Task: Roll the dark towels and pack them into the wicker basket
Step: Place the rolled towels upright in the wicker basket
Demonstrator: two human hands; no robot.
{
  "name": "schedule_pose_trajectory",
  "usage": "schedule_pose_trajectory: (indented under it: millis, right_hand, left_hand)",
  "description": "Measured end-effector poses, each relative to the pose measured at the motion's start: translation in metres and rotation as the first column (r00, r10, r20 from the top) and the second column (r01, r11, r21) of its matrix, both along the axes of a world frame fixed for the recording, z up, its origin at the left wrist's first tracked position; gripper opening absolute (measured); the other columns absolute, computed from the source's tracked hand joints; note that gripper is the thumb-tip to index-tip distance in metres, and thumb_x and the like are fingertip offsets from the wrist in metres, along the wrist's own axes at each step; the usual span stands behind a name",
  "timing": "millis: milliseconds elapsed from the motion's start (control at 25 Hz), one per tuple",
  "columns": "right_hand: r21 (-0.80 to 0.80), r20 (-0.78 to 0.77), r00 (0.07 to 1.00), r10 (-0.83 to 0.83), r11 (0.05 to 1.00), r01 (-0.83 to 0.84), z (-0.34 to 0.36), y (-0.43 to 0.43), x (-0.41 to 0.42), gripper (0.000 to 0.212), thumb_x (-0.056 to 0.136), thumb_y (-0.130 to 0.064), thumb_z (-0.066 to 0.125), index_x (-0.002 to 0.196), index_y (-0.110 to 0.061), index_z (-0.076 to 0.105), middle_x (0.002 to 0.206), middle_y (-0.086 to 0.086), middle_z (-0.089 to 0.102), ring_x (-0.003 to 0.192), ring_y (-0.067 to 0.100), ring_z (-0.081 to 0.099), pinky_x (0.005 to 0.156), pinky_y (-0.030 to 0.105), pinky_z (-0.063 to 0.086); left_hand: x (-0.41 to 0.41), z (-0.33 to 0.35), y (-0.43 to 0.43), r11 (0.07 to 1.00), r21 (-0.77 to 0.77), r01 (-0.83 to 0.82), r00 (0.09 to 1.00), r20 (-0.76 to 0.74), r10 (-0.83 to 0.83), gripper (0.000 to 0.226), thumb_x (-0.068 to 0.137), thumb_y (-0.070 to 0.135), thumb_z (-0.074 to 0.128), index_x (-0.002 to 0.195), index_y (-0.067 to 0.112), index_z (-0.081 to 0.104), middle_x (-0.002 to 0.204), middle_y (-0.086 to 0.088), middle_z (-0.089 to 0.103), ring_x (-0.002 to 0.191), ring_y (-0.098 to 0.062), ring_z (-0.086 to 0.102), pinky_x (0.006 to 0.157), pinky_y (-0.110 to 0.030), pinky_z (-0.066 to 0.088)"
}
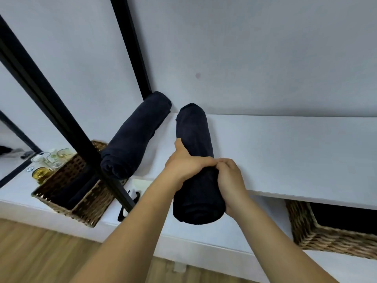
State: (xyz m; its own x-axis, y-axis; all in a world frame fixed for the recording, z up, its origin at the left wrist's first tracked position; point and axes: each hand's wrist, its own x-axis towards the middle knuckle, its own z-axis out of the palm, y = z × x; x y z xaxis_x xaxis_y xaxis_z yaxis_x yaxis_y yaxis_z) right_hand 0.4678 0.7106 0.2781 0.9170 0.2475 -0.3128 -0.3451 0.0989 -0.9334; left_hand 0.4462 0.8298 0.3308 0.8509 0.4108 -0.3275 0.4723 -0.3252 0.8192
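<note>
A rolled dark towel (195,135) lies lengthwise on the white shelf (285,152), its near end jutting past the front edge. My left hand (185,162) grips it from the top and left, thumb pointing up the roll. My right hand (230,180) clasps its right side, fingertips meeting the left hand's. A second rolled dark towel (134,135) lies to the left, against the black post. On the lower shelf at left stands a wicker basket (89,209) with dark towels inside.
A black frame post (61,119) slants across the left, in front of the basket. Glass jars (47,164) stand behind the basket. Another wicker basket (326,237) with dark contents sits under the shelf at right. A black strap (122,213) lies on the lower shelf. Wooden floor lies below.
</note>
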Motion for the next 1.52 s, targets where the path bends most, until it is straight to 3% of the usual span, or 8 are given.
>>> schedule_pose_trajectory:
  millis: [240,400,600,760,920,1040,1240,1520]
  right_hand:
    - [0.179,-0.075,0.993,0.089,0.981,-0.074,0.014,-0.009,-0.056,0.046,0.094,-0.055,0.055,0.124,-0.021,0.065,0.111,0.001,0.076,0.100,0.020,0.074,0.088,0.038,0.056]
    - [0.369,-0.119,0.983,0.139,0.926,-0.086,0.008,0.002,-0.139,0.047,0.099,-0.050,0.049,0.124,-0.015,0.068,0.115,0.009,0.074,0.106,0.026,0.072,0.090,0.041,0.054]
    - [0.308,-0.129,0.972,0.198,0.939,-0.151,-0.017,0.084,-0.260,0.052,0.100,-0.058,0.038,0.129,-0.024,0.065,0.119,0.003,0.073,0.111,0.021,0.070,0.102,0.045,0.051]
    - [0.412,-0.237,0.917,0.320,0.888,-0.204,-0.033,0.145,-0.328,0.061,0.088,-0.062,0.052,0.129,-0.018,0.066,0.125,0.013,0.070,0.116,0.030,0.067,0.105,0.050,0.047]
    - [0.465,-0.342,0.793,0.504,0.824,-0.323,-0.046,0.194,-0.380,0.058,0.080,-0.060,0.059,0.112,-0.014,0.077,0.119,0.018,0.071,0.109,0.034,0.070,0.098,0.049,0.049]
    - [0.461,-0.382,0.719,0.581,0.794,-0.396,-0.055,0.229,-0.396,0.054,0.081,-0.055,0.058,0.103,-0.011,0.080,0.117,0.019,0.072,0.101,0.032,0.073,0.090,0.045,0.051]
    - [0.384,-0.386,0.704,0.596,0.798,-0.465,-0.072,0.311,-0.367,0.058,0.088,-0.055,0.056,0.125,-0.013,0.067,0.120,0.015,0.072,0.110,0.030,0.070,0.098,0.044,0.050]
    - [0.255,-0.338,0.766,0.547,0.836,-0.485,-0.115,0.438,-0.254,0.062,0.085,-0.060,0.062,0.134,-0.022,0.060,0.119,0.005,0.073,0.109,0.023,0.071,0.096,0.042,0.053]
  left_hand:
    - [-0.101,-0.015,-0.035,0.942,0.303,0.147,0.971,0.136,-0.195,0.118,0.068,0.046,0.077,0.152,0.045,-0.006,0.135,0.011,0.040,0.118,-0.013,0.052,0.095,-0.029,0.049]
    - [-0.170,-0.013,0.003,0.981,0.014,0.196,0.952,0.237,-0.194,0.098,0.065,0.050,0.080,0.145,0.049,0.023,0.129,0.022,0.056,0.110,0.000,0.061,0.093,-0.031,0.055]
    - [-0.283,-0.028,0.094,0.954,-0.265,0.139,0.961,0.271,-0.064,0.092,0.065,0.035,0.092,0.139,0.040,0.038,0.119,0.018,0.066,0.103,-0.004,0.068,0.090,-0.034,0.056]
    - [-0.369,-0.047,0.154,0.816,-0.576,0.045,0.973,0.211,0.095,0.068,0.076,0.019,0.083,0.132,0.030,0.049,0.120,0.004,0.070,0.104,-0.014,0.070,0.083,-0.031,0.057]
    - [-0.423,-0.072,0.205,0.708,-0.703,-0.074,0.929,0.208,0.304,0.059,0.078,0.021,0.075,0.133,0.022,0.055,0.122,-0.007,0.070,0.110,-0.026,0.068,0.092,-0.040,0.056]
    - [-0.436,-0.087,0.246,0.687,-0.690,-0.228,0.891,0.137,0.433,0.062,0.076,0.032,0.079,0.133,0.021,0.056,0.119,-0.007,0.072,0.108,-0.026,0.069,0.095,-0.043,0.054]
    - [-0.413,-0.101,0.330,0.847,-0.439,-0.300,0.941,0.008,0.337,0.085,0.067,0.080,0.068,0.130,0.024,0.063,0.121,0.004,0.071,0.109,-0.018,0.069,0.104,-0.041,0.048]
    - [-0.312,-0.116,0.436,0.876,-0.328,-0.353,0.935,-0.083,0.345,0.057,0.092,0.060,0.056,0.132,0.021,0.057,0.121,0.003,0.068,0.103,-0.012,0.068,0.089,-0.030,0.055]
